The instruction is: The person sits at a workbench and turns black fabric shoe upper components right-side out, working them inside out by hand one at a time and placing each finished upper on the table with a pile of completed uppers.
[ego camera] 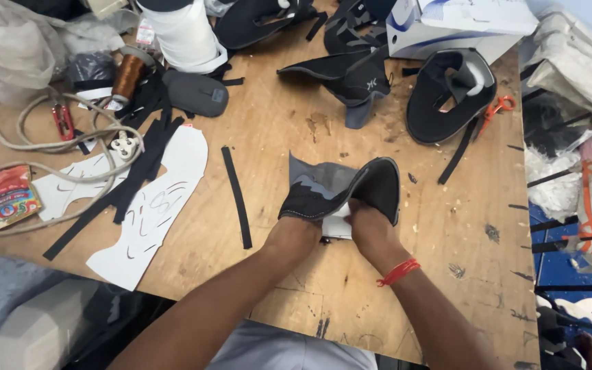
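Both hands met at the near middle of the wooden table [296, 144], closed on a dark grey and black shoe upper [340, 188]. The left hand [294, 231] gripped the upper's lower left edge, its fingers tucked beneath the fabric and hidden from view. The right hand [371, 223], just beside it and bearing a red thread bracelet [399, 272] at the wrist, pinched the rounded black flap along the upper's right edge. The upper rose directly beyond the knuckles, partly folded, with a white lining [339, 226] showing between the two hands. A black strip [237, 197] lay just left of the left hand, and a white paper pattern [155, 205] farther left. Beyond the hands, well apart, lay another black upper [351, 79], and beyond the right hand a curved black piece [447, 96] beside orange scissors [498, 108].
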